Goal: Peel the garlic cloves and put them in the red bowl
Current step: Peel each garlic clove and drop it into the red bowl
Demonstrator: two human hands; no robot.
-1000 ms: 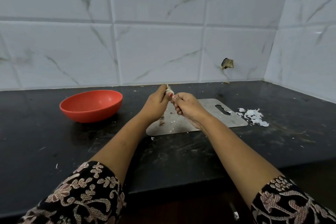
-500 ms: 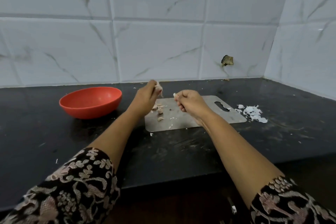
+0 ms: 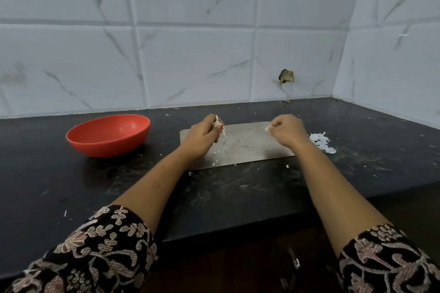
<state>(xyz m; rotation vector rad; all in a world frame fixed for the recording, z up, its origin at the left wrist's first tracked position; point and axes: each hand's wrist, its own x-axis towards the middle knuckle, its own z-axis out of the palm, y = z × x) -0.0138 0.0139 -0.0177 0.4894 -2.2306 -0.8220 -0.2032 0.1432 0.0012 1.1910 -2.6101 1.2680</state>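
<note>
My left hand (image 3: 202,135) grips a garlic piece (image 3: 218,123) with papery skin hanging from it, over the left end of the steel cutting board (image 3: 247,145). My right hand (image 3: 288,129) is curled over the board's right end and pinches a small white bit of garlic skin (image 3: 267,128) at its fingertips. The red bowl (image 3: 108,134) stands on the black counter to the left of the board. I see nothing inside the bowl.
A pile of white garlic skins (image 3: 321,141) lies on the black counter (image 3: 71,185) just right of the board. Small skin flakes dot the board and counter. Marble-look tiled walls close off the back and right; the counter's front edge runs below my forearms.
My hands have pulled apart: the right moved right with a torn-off bit of skin, while the left stayed over the board's left end holding the garlic.
</note>
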